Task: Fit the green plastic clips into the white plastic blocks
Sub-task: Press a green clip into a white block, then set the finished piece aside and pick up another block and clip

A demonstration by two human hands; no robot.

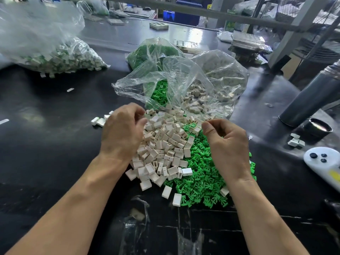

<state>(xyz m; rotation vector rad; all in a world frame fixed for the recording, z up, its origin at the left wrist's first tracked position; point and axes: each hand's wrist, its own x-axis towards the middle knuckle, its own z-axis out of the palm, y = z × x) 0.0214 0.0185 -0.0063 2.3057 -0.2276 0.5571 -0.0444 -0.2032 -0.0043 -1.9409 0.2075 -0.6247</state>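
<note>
Black table (pixel 55 144); hands over blocks (pixel 161 144), clips (pixel 202 177).

On the black table (pixel 46 144) in front of me, the blocks (pixel 161 144) are off-white and the clips (pixel 202 173) just right of them bright green. Behind the blocks my clear bags (pixel 184 76) show the same green and white. Far right of the blocks lies a white remote (pixel 323 166) with dark buttons and a yellow patch.

Two bare forearms, no sleeves showing; left hand (pixel 122 133) and right hand (pixel 227 146) ungloved, no rings, watch or bands.
</note>
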